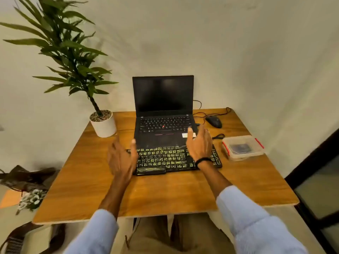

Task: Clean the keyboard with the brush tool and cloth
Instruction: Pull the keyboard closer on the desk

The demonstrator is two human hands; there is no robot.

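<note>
A black keyboard [165, 158] with keys covered in yellowish-green dust lies on the wooden table [165, 191], just in front of an open laptop. My left hand [121, 158] hovers over the keyboard's left end, fingers straight and spread, holding nothing. Over the keyboard's right part, my right hand [199, 143] is raised with straight fingers, also empty; a dark band sits on its wrist. No brush or cloth is visible in the open.
An open black laptop [163, 114] stands behind the keyboard. A wired black mouse [213, 121] lies at the back right. A lidded clear plastic box [243, 147] with red clips sits at the right. A potted plant in a white pot [103, 125] stands at the back left.
</note>
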